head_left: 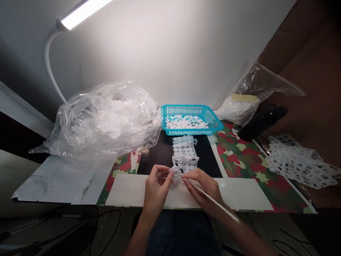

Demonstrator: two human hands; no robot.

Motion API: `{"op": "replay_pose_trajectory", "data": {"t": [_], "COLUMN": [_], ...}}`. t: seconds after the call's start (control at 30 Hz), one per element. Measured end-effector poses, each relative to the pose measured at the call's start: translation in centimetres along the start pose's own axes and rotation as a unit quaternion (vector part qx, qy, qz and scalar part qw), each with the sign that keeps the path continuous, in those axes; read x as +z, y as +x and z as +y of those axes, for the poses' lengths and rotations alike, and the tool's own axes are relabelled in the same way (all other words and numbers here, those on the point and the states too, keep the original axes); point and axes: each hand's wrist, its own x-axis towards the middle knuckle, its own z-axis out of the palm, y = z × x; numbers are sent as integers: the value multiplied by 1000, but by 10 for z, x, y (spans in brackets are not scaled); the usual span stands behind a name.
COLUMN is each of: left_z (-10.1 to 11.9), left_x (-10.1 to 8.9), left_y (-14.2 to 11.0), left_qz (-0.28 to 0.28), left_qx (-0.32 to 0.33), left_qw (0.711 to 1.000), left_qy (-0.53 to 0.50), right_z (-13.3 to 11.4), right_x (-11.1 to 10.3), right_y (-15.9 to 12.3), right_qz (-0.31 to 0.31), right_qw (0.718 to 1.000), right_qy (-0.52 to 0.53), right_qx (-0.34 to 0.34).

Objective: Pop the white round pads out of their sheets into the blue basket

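Observation:
Rows of small white round pieces (188,145) stand in a block in front of me. A translucent sheet with holes (179,159) lies over the nearer rows. My left hand (157,188) pinches the near left edge of this sheet between thumb and fingers. In my right hand (204,185) is a thin white stick (218,205), held like a pen. The stick's tip meets the near part of the sheet, by my left fingertips. What lies right under the fingertips is partly hidden.
Behind the block stands a blue basket (217,124) with many white discs. A large clear bag (106,117) fills the back left. To the right are another filled bag (237,110), a black object (263,122) and more holed sheets (298,160). A lamp (82,14) shines above.

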Motion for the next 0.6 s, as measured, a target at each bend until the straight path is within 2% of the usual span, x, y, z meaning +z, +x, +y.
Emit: {"op": "replay_pose_trajectory", "data": {"t": [0.23,0.43,0.6], "left_z": [1,-1,-1], "left_x": [2,2,2], "left_y": [-2,-1,-1], "left_qz": [10,9,-19], "left_qx": [-20,-15,7], "left_qw": [999,999,1000], "left_qy": [-31,-30,-13], "right_z": [-2,3,3], "right_x": [3,5,7], "right_y": [2,1,0], "right_qz": [-17,-15,-31], "right_qw": [996,995,995], "right_qy": [-59,-72,-74], "right_qx": [-61,-60,-58]}}
